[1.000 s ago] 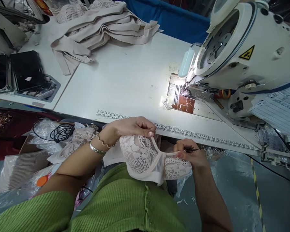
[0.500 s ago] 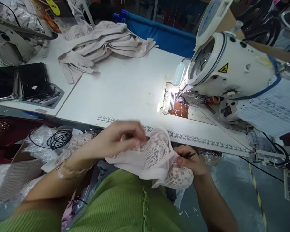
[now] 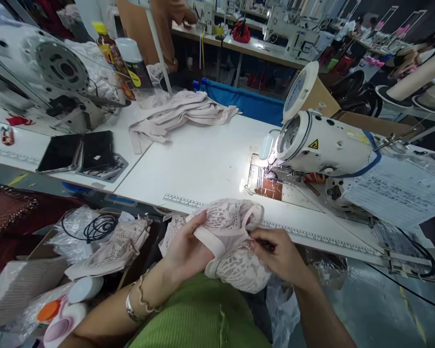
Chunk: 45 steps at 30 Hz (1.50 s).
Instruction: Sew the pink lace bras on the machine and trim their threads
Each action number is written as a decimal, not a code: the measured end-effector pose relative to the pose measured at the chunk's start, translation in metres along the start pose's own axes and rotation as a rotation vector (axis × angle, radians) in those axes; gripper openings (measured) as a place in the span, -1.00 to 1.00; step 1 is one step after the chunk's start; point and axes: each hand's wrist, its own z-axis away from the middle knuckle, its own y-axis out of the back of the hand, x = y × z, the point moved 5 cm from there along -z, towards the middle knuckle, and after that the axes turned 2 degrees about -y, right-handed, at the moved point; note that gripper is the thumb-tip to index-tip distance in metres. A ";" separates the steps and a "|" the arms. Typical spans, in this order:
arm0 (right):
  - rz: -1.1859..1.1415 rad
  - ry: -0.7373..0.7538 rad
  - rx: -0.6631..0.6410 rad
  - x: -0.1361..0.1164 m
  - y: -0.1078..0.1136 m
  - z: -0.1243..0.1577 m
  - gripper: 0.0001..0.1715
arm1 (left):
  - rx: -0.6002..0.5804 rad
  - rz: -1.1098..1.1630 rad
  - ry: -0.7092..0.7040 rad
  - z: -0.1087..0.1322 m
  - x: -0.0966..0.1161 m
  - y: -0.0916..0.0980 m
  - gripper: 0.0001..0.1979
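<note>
A pale pink lace bra (image 3: 232, 217) is held over the front edge of the sewing table, above my lap. My left hand (image 3: 188, 246) supports it from the left, palm up, with the thumb over the lace and the band lying across the fingers. On the right, my right hand (image 3: 275, 249) pinches the fabric edge beside the middle of the bra. One lace cup faces up near the table, and the other hangs toward my green top. Beyond the hands stands a white sewing machine (image 3: 322, 142), its lamp lighting the needle area.
Pale fabric strips (image 3: 188, 113) lie at the table's back. A black open case (image 3: 79, 152) and a second machine (image 3: 47, 72) are at left. Below, a box holds lace pieces (image 3: 112, 246) and a cable. A person in brown stands behind.
The view has tilted up, showing more of the room. My left hand has turned palm up under the bra and now grips it. The bra has been turned, with its band toward the left hand.
</note>
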 end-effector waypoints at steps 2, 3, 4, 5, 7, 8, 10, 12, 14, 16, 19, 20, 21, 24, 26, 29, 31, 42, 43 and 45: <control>0.096 -0.053 0.106 0.014 0.033 0.002 -0.59 | -0.026 0.215 0.021 -0.007 0.009 -0.006 -0.46; 0.142 -0.078 0.142 0.024 0.051 0.003 -0.58 | -0.051 0.269 0.028 -0.010 0.014 -0.008 -0.43; 0.211 -0.110 0.210 0.037 0.070 0.005 -0.58 | -0.074 0.299 0.037 -0.012 0.017 -0.009 -0.38; 0.299 -0.148 0.279 0.051 0.088 0.006 -0.59 | -0.096 0.313 0.047 -0.014 0.019 -0.010 -0.35; 0.540 -0.239 0.466 0.080 0.121 0.009 -0.62 | -0.127 0.330 0.047 -0.017 0.020 -0.008 -0.32; 0.665 -0.296 0.577 0.093 0.134 0.011 -0.67 | -0.137 0.341 0.032 -0.019 0.020 -0.007 -0.33; 0.861 -0.365 0.728 0.112 0.150 0.013 -0.72 | -0.150 0.361 -0.013 -0.022 0.018 -0.003 -0.33; 0.970 -0.374 0.778 0.122 0.155 0.010 -0.62 | -0.161 0.367 -0.037 -0.025 0.015 -0.001 -0.28; 0.993 -0.330 0.818 0.121 0.150 0.010 -0.55 | -0.169 0.364 -0.038 -0.027 0.013 0.000 -0.21; 0.923 -0.225 0.935 0.110 0.130 0.017 -0.53 | -0.168 0.355 -0.041 -0.029 0.012 0.000 -0.19; 0.548 0.078 0.863 0.088 0.055 0.029 -0.60 | -0.144 0.335 -0.103 -0.033 0.015 -0.002 -0.21; 0.356 0.175 0.617 0.081 0.015 0.027 -0.57 | -0.140 0.333 -0.123 -0.034 0.016 -0.003 -0.22; 0.301 0.217 0.478 0.074 -0.023 0.026 -0.55 | -0.145 0.331 -0.136 -0.035 0.016 -0.005 -0.23; 0.042 0.229 0.121 0.055 -0.112 0.015 -0.30 | -0.208 0.318 -0.130 -0.035 0.012 -0.015 -0.24; -0.411 0.177 0.115 0.049 -0.126 0.001 0.01 | -0.250 0.312 -0.119 -0.032 0.007 -0.021 -0.29; -1.002 0.153 0.460 0.054 -0.091 -0.010 0.00 | -0.252 0.299 -0.131 -0.027 0.003 -0.019 -0.40; -1.179 0.098 0.578 0.063 -0.063 -0.010 -0.31 | -0.208 0.286 -0.196 -0.026 0.007 -0.009 -0.48; -1.240 0.109 0.873 0.083 0.004 0.001 -0.68 | 0.070 0.462 -0.225 -0.044 0.037 0.034 -0.44; -1.249 0.114 0.886 0.086 0.006 0.000 -0.69 | 0.093 0.468 -0.230 -0.046 0.037 0.033 -0.43; -1.291 0.140 0.898 0.092 0.010 -0.001 -0.71 | 0.126 0.473 -0.235 -0.049 0.037 0.029 -0.42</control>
